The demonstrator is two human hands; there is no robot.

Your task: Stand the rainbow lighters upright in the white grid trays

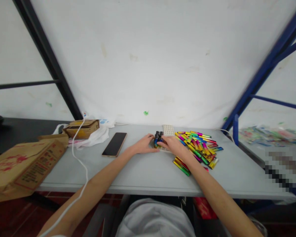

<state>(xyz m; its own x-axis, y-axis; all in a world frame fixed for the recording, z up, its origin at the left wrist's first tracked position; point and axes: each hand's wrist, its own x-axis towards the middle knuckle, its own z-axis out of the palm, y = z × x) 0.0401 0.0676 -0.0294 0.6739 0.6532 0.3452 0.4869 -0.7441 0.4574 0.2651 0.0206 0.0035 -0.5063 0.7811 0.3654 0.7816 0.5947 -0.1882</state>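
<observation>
A tight cluster of shiny tubes with black ends [158, 135] stands upright between my hands near the middle of the table. My left hand [145, 144] curves around its left side, fingertips against the tubes. From the right, my right hand [172, 144] closes on the same cluster, thumb towards me. Part of a pale holder [164, 149] shows under my hands; how the tubes sit in it is hidden. Beside my right hand spreads a loose pile of metallic tubes [199, 144] in gold, green, purple and red. A few more tubes [182, 166] lie together near my right forearm.
A white tray with a grid of holes [168, 129] lies behind my right hand. On the left are a phone [114, 144], a small cardboard box [82, 128], a white plastic bag [96, 138] and a larger carton [27, 161]. A white cable [76, 154] crosses my left forearm.
</observation>
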